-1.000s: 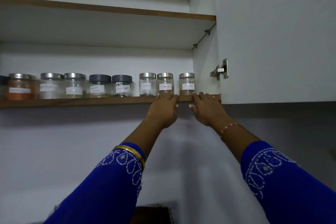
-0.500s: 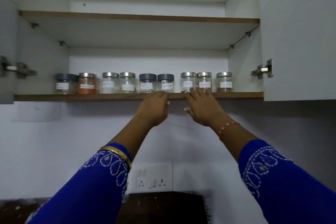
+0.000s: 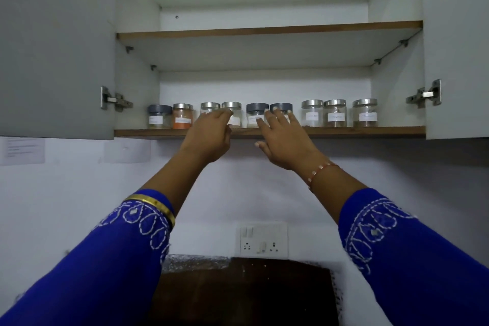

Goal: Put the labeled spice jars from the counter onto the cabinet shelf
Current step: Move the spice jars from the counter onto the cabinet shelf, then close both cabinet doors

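The left hand (image 3: 209, 135), fingers extended, touches a steel-lidded clear glass jar (image 3: 232, 114); the right hand (image 3: 283, 137), fingers spread, reaches a grey-lidded glass jar (image 3: 281, 111), neither gripped. Nine jars line the brown-edged wooden lower shelf (image 3: 370, 132); a careless nudge could topple one over the front edge. Their white paper labels are too blurred to read.

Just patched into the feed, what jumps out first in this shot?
A row of nine labeled spice jars lines the lower shelf of the open cabinet, the orange-filled jar second from the left end. Both hands reach up to the middle of the row: the left hand at the clear steel-lidded jars, the right hand with spread fingers in front of the two grey-lidded jars. The upper shelf shows nothing from below.
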A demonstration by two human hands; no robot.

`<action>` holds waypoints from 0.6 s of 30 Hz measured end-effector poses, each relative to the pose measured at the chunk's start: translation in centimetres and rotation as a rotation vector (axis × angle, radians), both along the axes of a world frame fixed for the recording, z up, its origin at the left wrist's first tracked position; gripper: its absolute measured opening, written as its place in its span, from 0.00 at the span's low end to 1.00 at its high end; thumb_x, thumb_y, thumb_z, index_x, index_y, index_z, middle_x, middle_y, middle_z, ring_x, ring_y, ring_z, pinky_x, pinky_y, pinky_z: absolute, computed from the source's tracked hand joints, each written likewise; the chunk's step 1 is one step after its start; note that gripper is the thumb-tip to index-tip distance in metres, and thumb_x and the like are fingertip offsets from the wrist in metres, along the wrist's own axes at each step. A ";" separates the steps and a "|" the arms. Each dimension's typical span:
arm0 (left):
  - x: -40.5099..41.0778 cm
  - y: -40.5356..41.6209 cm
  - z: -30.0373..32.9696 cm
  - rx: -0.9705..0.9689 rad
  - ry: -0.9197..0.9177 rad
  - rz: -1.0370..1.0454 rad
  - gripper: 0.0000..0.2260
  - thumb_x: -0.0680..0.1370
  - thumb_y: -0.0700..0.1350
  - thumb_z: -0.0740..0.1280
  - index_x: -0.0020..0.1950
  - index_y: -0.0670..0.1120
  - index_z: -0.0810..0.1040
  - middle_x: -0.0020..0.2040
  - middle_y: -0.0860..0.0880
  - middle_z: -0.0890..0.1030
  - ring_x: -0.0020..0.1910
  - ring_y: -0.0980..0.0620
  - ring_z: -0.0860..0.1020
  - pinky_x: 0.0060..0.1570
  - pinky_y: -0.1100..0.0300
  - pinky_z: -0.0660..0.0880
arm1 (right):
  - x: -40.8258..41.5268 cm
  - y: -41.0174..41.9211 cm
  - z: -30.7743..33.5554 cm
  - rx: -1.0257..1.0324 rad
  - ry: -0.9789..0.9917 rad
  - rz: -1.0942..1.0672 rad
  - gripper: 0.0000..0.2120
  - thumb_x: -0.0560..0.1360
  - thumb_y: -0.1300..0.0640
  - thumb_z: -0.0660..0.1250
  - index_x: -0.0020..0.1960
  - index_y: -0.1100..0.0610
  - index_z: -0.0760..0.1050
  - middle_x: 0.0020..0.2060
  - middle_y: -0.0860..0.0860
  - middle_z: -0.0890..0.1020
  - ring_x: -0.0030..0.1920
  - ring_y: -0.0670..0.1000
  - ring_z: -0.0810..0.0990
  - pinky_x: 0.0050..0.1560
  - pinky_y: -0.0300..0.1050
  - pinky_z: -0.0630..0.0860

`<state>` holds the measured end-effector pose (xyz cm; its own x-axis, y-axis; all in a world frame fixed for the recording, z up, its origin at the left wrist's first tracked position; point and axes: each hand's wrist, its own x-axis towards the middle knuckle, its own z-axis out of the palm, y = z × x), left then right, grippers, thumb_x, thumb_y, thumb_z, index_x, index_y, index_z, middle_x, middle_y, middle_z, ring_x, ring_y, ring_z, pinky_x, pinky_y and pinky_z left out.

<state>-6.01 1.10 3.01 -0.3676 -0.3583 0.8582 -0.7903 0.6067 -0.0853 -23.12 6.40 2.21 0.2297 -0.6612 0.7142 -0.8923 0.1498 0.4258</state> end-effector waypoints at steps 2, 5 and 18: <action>1.6 1.0 0.1 0.008 0.006 0.039 0.18 0.78 0.41 0.57 0.68 0.41 0.67 0.68 0.41 0.72 0.65 0.41 0.70 0.63 0.50 0.66 | 1.2 0.9 0.1 0.010 0.028 0.023 0.29 0.80 0.45 0.50 0.75 0.59 0.52 0.75 0.60 0.55 0.76 0.59 0.52 0.74 0.59 0.50; 3.9 2.2 -0.3 0.030 0.000 0.101 0.18 0.79 0.42 0.56 0.68 0.41 0.67 0.68 0.41 0.71 0.65 0.41 0.69 0.64 0.48 0.65 | 2.7 2.3 -0.2 -0.005 -0.010 0.068 0.29 0.80 0.45 0.50 0.75 0.59 0.52 0.75 0.60 0.56 0.76 0.59 0.52 0.74 0.58 0.51; 14.8 11.3 -1.1 -0.010 0.053 0.276 0.19 0.79 0.41 0.55 0.70 0.41 0.64 0.73 0.41 0.63 0.70 0.41 0.64 0.71 0.50 0.58 | 11.1 5.3 -2.4 0.039 -0.231 0.333 0.29 0.80 0.45 0.51 0.75 0.59 0.53 0.75 0.59 0.57 0.76 0.59 0.52 0.74 0.58 0.51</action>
